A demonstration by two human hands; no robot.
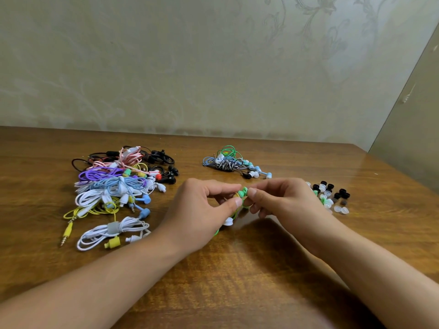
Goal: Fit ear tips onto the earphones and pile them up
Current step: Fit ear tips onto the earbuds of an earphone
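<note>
Left hand [202,210] and right hand [282,198] both pinch one green earphone [242,194] above tabletop [237,269]. Two earphone piles: big left [118,186], small rear [234,162]. Loose ear tips [332,195] right, too many to count.

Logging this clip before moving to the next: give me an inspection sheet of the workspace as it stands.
Surface: glossy brown wooden table.
Job's things: green wired earphone held between both hands; large multicoloured earphone heap at left; smaller earphone pile behind the hands; loose black, clear and green ear tips at right.
Clutter: nothing seen.
Grippers: left hand and right hand, fingers pinching the earphone.
Cables: coiled earphone cords in both piles; green cord hangs under the hands.
Surroundings: pale patterned wall.
</note>
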